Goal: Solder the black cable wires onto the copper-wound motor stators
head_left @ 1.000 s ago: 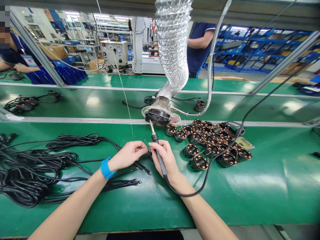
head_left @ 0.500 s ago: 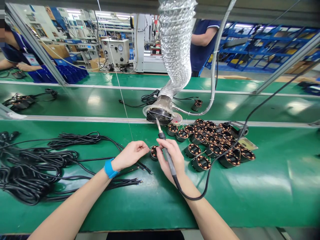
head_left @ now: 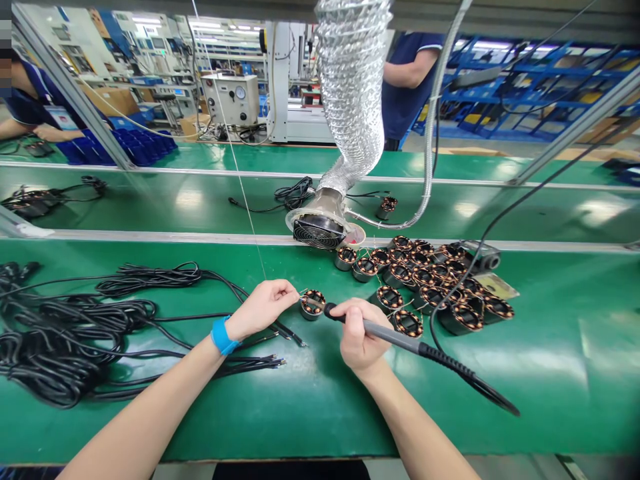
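My left hand (head_left: 263,308), with a blue wristband (head_left: 224,335), is pinched shut on thin solder wire (head_left: 236,160) that hangs down from above. Its fingertips are beside the left rim of a small motor stator (head_left: 306,313), a black ring with copper windings, upright on the green bench. A soldering iron (head_left: 393,333) lies in the closed grip of my right hand (head_left: 363,333), right of the stator. The iron points left, its tip over the top of the stator; exact contact I cannot make out.
Several more stators (head_left: 407,325) crowd the right side. Bundled black cables (head_left: 65,340) lie at left, their stripped ends near my left wrist. A fume extraction duct (head_left: 350,87) with a fan grille (head_left: 319,231) hangs ahead. Co-workers (head_left: 413,73) are behind the far green belt (head_left: 210,200).
My right hand has turned the soldering iron from pointing up and away to pointing left, bringing its tip onto the stator. My left hand stays almost in place.
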Demonstrator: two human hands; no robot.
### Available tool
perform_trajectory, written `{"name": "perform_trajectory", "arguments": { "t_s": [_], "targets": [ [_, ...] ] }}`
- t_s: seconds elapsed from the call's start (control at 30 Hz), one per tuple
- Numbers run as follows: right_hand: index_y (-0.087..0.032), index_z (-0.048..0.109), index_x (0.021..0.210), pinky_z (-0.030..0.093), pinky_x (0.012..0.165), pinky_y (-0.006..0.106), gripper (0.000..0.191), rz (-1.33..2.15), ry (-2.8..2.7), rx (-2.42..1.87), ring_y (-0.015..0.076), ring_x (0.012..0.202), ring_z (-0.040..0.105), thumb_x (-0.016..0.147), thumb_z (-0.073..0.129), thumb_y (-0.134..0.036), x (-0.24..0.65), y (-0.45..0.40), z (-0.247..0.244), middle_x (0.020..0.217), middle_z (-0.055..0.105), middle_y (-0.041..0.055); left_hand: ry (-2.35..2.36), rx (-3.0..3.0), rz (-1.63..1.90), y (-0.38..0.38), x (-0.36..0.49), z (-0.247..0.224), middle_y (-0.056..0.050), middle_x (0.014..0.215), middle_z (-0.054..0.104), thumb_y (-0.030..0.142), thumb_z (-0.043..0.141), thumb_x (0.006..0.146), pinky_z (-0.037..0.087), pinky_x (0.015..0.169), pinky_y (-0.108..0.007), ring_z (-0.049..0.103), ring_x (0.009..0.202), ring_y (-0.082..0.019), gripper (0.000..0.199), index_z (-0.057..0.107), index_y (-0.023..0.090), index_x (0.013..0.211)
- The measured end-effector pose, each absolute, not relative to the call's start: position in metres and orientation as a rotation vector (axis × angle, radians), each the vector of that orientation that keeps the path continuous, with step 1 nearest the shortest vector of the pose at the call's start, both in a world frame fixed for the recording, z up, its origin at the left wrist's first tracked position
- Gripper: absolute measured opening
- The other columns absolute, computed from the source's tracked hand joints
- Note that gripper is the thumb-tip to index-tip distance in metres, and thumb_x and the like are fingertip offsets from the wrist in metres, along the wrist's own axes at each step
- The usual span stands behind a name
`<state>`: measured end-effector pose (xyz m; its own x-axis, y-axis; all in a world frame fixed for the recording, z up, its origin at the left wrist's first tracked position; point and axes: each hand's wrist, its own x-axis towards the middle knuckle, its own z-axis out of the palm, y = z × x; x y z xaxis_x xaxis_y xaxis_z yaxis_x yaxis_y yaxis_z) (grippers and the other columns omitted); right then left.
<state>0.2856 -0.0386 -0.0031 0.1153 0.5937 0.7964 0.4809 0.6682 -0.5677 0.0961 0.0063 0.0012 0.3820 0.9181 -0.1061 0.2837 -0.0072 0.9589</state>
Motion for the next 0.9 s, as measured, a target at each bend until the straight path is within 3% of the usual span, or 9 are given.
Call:
{"name": "perform_trajectory", "arguments": {
  "t_s": [0.53,0.9],
  "targets": [
    [-0.020,0.065,0.076,0.049,0.063,0.028,0.028,0.236,-1.533,-0.969,0.0134,0.062,0.065,0.093,0.044,-0.014,0.2840,-0.0348,-0.0103,0.068,0.068,-0.0012,1.115,1.533,0.740,0.0079,0.0960,-0.0009,-0.001,0.074,0.058,0.039,0.059,0.086,0.037,0.065,-0.024,0.049,0.069,-0.013,0.028,0.062,0.012,0.081],
    [-0.019,0.066,0.072,0.050,0.052,0.028,0.037,0.311,-1.373,-1.059,0.0161,0.057,0.064,0.096,0.040,-0.027,0.2867,-0.0341,-0.0123,0.063,0.064,0.0022,1.100,1.536,0.732,0.0085,0.0946,-0.0017,0.000,0.073,0.055,0.039,0.059,0.086,0.034,0.063,-0.023,0.045,0.068,-0.012,0.027,0.062,0.012,0.081]
  ]
}}
